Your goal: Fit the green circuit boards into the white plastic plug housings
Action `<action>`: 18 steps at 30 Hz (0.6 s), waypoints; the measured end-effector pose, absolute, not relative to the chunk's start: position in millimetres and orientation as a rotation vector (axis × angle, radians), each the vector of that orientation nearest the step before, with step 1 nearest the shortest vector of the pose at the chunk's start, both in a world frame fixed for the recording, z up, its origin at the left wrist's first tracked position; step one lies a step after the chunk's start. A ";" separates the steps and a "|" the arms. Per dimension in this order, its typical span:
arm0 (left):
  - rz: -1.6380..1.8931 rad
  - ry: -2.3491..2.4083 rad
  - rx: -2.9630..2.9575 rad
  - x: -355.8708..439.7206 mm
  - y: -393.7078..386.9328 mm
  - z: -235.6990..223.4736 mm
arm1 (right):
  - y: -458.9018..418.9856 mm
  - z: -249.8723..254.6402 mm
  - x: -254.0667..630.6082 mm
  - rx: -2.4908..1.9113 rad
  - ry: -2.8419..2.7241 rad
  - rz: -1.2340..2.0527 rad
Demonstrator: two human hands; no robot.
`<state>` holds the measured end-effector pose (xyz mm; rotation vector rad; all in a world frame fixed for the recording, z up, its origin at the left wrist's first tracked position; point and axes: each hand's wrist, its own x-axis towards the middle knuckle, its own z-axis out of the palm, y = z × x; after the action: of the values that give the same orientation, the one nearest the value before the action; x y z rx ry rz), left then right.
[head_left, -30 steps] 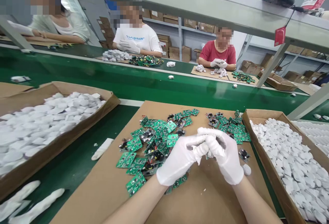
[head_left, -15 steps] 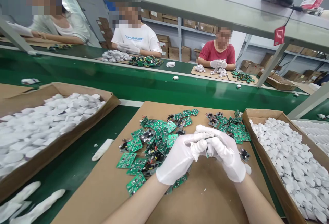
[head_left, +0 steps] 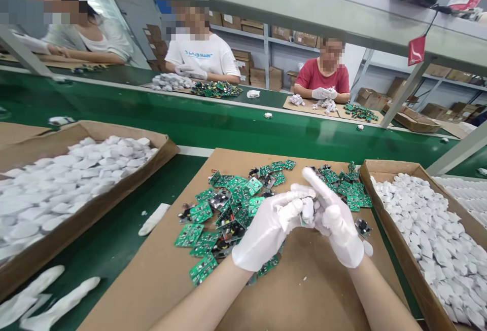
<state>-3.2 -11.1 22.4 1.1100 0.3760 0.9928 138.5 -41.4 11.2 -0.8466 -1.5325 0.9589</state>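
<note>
A dark green bench (head_left: 117, 250) carries a flat brown cardboard sheet (head_left: 304, 303), on which green circuit boards (head_left: 203, 268) with dark components lie in loose, overlapping piles. Shallow brown cardboard trays (head_left: 95, 219) (head_left: 395, 234) full of small white lumps flank the sheet. A white oblong strip (head_left: 154, 219) lies at its left edge; long, crumpled white pieces (head_left: 68, 303) rest at lower left.

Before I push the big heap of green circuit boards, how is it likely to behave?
The heap would probably shift piecemeal, since its boards overlap loosely. The boards look flat and rigid, so they should slide over the cardboard rather than roll. Black components standing up on some might snag neighbours.
</note>
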 end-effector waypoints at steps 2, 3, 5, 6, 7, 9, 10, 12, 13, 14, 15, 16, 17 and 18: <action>0.978 0.352 1.018 -2.7 -11.5 24.0 | -40.6 6.2 140.7 -0.853 -1.624 0.810; 0.974 0.340 0.998 -2.5 -11.3 23.2 | -40.2 3.9 141.7 -0.862 -1.675 0.709; 0.966 0.317 0.993 -2.0 -10.5 19.8 | -39.2 -0.2 143.2 -0.880 -1.749 0.534; 0.962 0.304 0.991 -1.9 -9.9 17.9 | -38.6 -1.7 143.7 -0.883 -1.758 0.490; 0.961 0.291 0.985 -2.0 -9.3 16.2 | -38.1 -2.8 143.9 -0.882 -1.761 0.467; 0.976 0.283 1.004 -3.1 -8.5 14.1 | -37.4 -3.8 143.8 -0.859 -1.772 0.431; 0.985 0.293 1.050 -4.0 -8.3 13.8 | -37.3 -3.8 143.5 -0.843 -1.776 0.411; 0.988 0.337 1.177 -6.1 -8.3 14.7 | -37.9 -3.3 142.8 -0.828 -1.768 0.380; 0.979 0.361 1.236 -7.0 -8.5 15.4 | -38.6 -3.0 142.4 -0.836 -1.756 0.378; 0.965 0.380 1.281 -7.8 -8.8 16.1 | -39.4 -2.6 142.1 -0.851 -1.739 0.386; 0.951 0.386 1.305 -8.2 -9.1 16.5 | -40.4 -2.0 141.7 -0.865 -1.726 0.403; 0.942 0.381 1.315 -8.3 -9.6 16.5 | -41.4 -1.3 141.4 -0.871 -1.718 0.431; 0.941 0.376 1.312 -8.1 -10.1 16.2 | -42.3 -0.4 141.0 -0.872 -1.717 0.468; 0.946 0.370 1.293 -7.6 -10.5 15.6 | -43.2 0.7 140.5 -0.869 -1.723 0.509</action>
<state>-7.6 -10.5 15.6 1.2927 0.3704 0.9463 140.5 -43.2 0.7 -0.8694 -1.7227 0.5092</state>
